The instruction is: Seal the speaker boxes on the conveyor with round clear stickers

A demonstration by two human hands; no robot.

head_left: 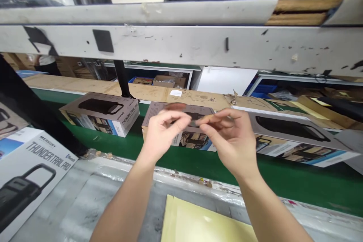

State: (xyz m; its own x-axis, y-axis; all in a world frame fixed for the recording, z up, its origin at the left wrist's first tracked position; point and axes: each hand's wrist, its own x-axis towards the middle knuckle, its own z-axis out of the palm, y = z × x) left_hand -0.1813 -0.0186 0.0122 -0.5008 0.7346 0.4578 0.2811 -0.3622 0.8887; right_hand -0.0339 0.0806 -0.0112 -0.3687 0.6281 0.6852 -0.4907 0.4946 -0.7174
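My left hand (163, 130) and my right hand (231, 136) are raised together above the green conveyor belt (170, 155). Their fingertips are pinched toward each other around a small thin clear piece (194, 122), perhaps a sticker or a strip of tape; motion blur keeps me from naming it. Right behind my hands a grey speaker box (159, 111) lies on the belt. A yellow sheet (198, 223) lies on the near table under my forearms.
Two more speaker boxes lie on the belt, one at left (102, 113) and one at right (297, 138). A white "Thunder Trail Pro" box (28, 170) sits at the near left. A scuffed white shelf beam (181, 45) crosses overhead. Cardboard sheets (85, 85) line the far side.
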